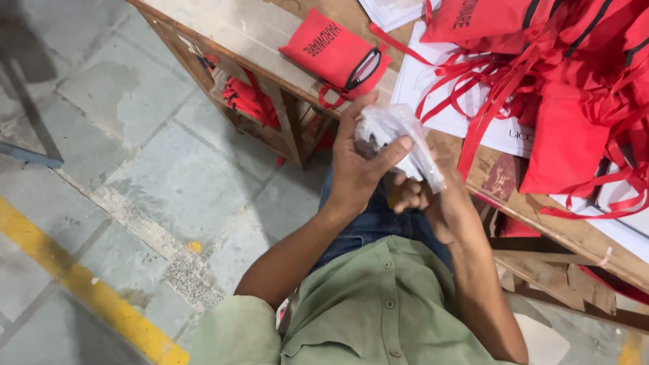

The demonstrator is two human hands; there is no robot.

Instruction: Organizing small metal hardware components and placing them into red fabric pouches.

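Note:
My left hand [358, 162] and my right hand [433, 199] hold one small clear plastic bag [399, 138] between them, just in front of the wooden table's edge [473, 162]. The left thumb presses across the bag's top; the right hand grips its lower end from beneath. What is inside the bag is too blurred to tell. A red fabric pouch [334, 54] with a black zip lies on the table just beyond my hands.
A heap of red pouches and red ribbons [568, 81] covers the table's right side, over white papers [433, 88]. More red items [247, 101] sit on a lower shelf. Grey stone floor with a yellow line [88, 290] lies left.

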